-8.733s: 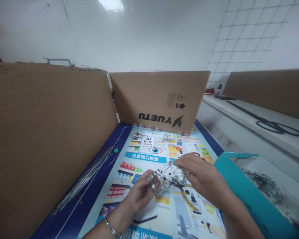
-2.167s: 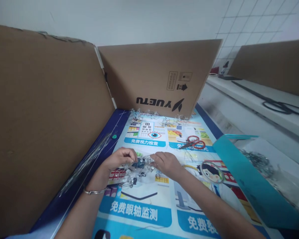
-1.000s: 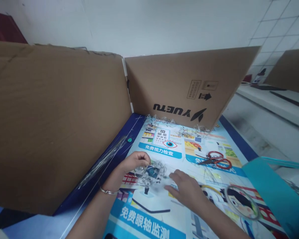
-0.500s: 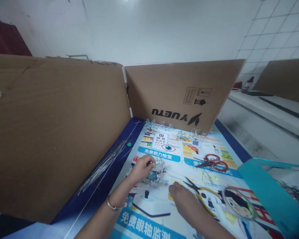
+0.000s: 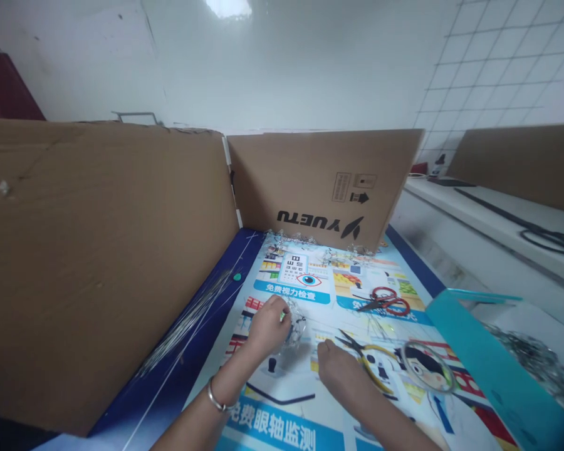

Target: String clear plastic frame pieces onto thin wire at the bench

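My left hand [image 5: 270,326], with a silver bangle at the wrist, is closed at the near edge of a clear, glittering beaded wire piece [image 5: 297,324]. The fingers partly cover this piece, and a small green spot shows by their tips. To the right, my right hand [image 5: 334,363] is closed in a pinch, its fingertips pointing toward the beaded piece. Whatever lies in that pinch is too fine to make out. Just beyond the right hand lie yellow-handled pliers [image 5: 371,363], jaws apart. Farther back rest red-handled scissors [image 5: 388,304].
Cardboard panels [image 5: 329,169] stand at the left and back. A bundle of thin wires [image 5: 188,322] lies along the left panel. On the right are a wire coil [image 5: 427,366] and a teal box [image 5: 479,351] of dark wire pieces. Clear beaded pieces [image 5: 352,255] line the back.
The view has shifted, so the scene sits farther left. My left hand has turned, its back now covering more of the beaded piece. My right hand remains closed near it.
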`<control>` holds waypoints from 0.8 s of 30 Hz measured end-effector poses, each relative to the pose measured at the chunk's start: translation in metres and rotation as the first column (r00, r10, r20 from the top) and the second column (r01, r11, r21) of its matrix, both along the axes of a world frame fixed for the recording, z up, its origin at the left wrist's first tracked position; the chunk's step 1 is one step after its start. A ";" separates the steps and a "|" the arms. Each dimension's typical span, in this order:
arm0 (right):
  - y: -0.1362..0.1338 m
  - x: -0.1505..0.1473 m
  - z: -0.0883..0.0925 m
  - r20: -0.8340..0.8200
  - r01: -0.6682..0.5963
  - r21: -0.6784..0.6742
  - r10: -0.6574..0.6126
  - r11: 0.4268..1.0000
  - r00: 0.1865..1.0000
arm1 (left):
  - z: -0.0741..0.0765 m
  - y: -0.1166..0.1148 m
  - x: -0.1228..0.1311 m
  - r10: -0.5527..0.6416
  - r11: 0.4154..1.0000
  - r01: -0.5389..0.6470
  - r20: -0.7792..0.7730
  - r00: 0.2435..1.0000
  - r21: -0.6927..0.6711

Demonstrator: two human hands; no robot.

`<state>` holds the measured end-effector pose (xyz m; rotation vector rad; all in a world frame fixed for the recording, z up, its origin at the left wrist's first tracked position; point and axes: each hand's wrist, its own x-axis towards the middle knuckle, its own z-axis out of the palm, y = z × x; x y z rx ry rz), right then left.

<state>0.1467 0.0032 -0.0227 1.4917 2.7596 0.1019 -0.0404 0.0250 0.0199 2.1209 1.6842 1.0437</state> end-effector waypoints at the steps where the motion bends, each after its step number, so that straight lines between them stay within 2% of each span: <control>1: 0.000 0.002 0.000 -0.008 0.010 0.015 -0.009 1.000 1.000 | 0.002 -0.001 0.000 -0.002 1.000 0.002 -0.012 1.000 -0.017; 4: 0.001 0.006 0.006 -0.065 0.050 -0.008 -0.051 0.999 0.997 | 0.008 -0.002 -0.004 -0.055 0.995 0.052 -0.030 0.998 -0.090; 8: 0.002 0.008 0.018 -0.248 0.096 -0.156 -0.133 0.983 0.960 | 0.016 -0.002 -0.013 -0.153 0.974 0.143 -0.043 0.987 -0.174; 13: 0.006 0.007 0.019 -0.567 0.025 -0.248 -0.166 0.968 0.807 | 0.025 0.000 -0.026 -0.295 0.917 0.272 -0.036 0.955 -0.292; 16: 0.004 0.002 0.025 -0.663 0.008 -0.273 -0.194 0.962 0.723 | 0.030 0.000 -0.033 -0.391 0.859 0.363 -0.006 0.920 -0.361; 19: -0.002 -0.006 0.038 -0.733 -0.049 -0.248 -0.155 0.967 0.662 | 0.034 -0.001 -0.037 -0.456 0.805 0.428 0.034 0.889 -0.410; 24: -0.011 -0.019 0.052 -0.803 -0.084 -0.271 -0.178 0.959 0.568 | 0.037 -0.004 -0.042 -0.484 0.625 0.532 0.251 0.838 -0.571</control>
